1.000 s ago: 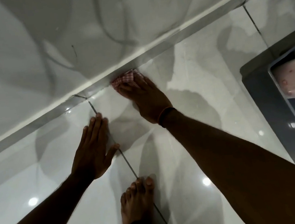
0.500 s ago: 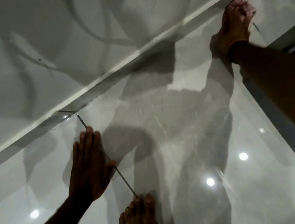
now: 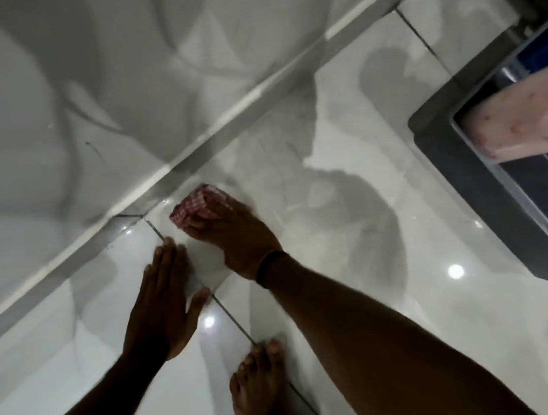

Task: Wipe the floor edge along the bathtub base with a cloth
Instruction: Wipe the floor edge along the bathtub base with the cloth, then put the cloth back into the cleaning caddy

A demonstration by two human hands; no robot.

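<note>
The wipe itself is the step in hand. The right hand (image 3: 231, 233) presses a red-checked cloth (image 3: 196, 207) flat on the floor (image 3: 359, 266), fingers curled over its near edge. The cloth lies just beside the tub base (image 3: 146, 192), at the strip where tile meets the white skirting, near a grout line (image 3: 230, 316) that runs toward the person. The left hand (image 3: 164, 310) rests on the tile, palm down and fingers spread, holding nothing; it seems to serve as a prop for the crouch. A bare foot (image 3: 258, 385) stands on the tile below both hands.

Next, I judge, the cloth must be pushed tight into the corner and drawn along the base, with pressure kept on the edge nearest the tub so the seam is reached. The left hand may need to shift to keep balance on the glossy tile.

At right stands a dark bin (image 3: 506, 199) with something pink (image 3: 531, 120) on it; blur makes it hard to identify. No brand, label or writing can be read anywhere.
</note>
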